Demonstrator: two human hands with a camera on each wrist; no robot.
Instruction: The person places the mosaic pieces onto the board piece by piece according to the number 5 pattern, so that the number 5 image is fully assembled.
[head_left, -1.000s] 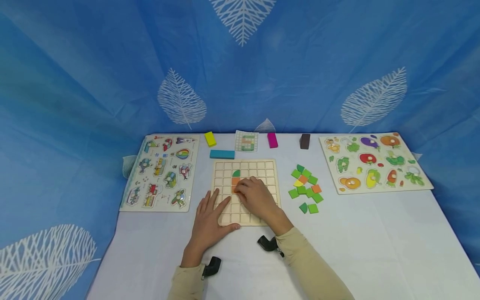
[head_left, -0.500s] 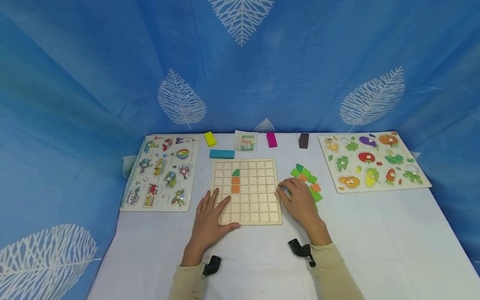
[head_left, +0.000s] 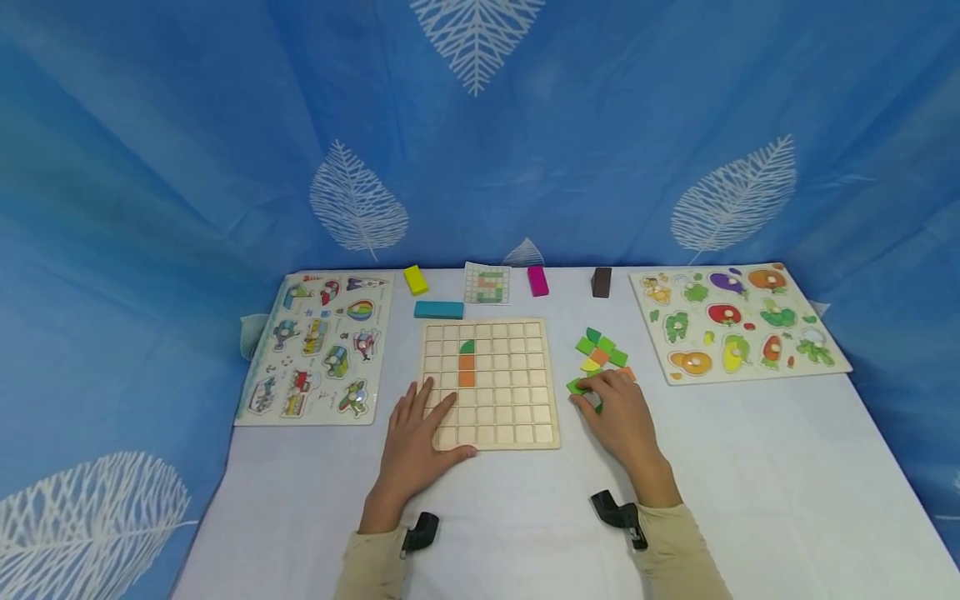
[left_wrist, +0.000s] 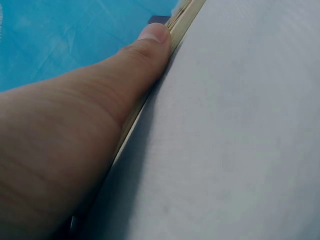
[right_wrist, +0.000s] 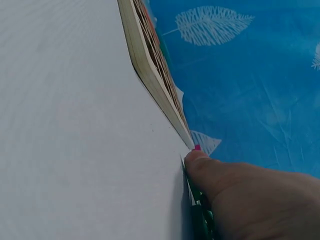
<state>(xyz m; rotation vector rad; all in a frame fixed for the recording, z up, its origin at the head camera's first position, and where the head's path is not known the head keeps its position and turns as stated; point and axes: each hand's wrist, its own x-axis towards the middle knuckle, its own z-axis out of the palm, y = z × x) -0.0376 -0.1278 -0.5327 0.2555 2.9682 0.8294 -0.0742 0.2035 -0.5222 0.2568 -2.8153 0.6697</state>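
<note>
A wooden grid board (head_left: 517, 408) lies in the middle of the white table. It holds a green quarter-round tile (head_left: 467, 346) above two orange square tiles (head_left: 467, 371). My left hand (head_left: 431, 425) rests flat on the board's near left corner, and its thumb (left_wrist: 150, 40) presses the board's edge (left_wrist: 186, 14). My right hand (head_left: 600, 400) lies on the near end of a pile of green and orange tiles (head_left: 600, 350) right of the board. Its fingers curl over a green tile (right_wrist: 199, 220), with the thumb (right_wrist: 215, 167) against it.
A vehicle peg puzzle (head_left: 318, 346) lies at the left and a fruit peg puzzle (head_left: 735, 321) at the right. Along the back stand a yellow block (head_left: 415, 279), teal block (head_left: 438, 309), pattern card (head_left: 486, 283), magenta block (head_left: 537, 281) and brown block (head_left: 601, 282). Blue curtain surrounds the table.
My right hand left the orange tiles on the board and moved right to the tile pile, where it now closes on a green tile. The left hand stayed put.
</note>
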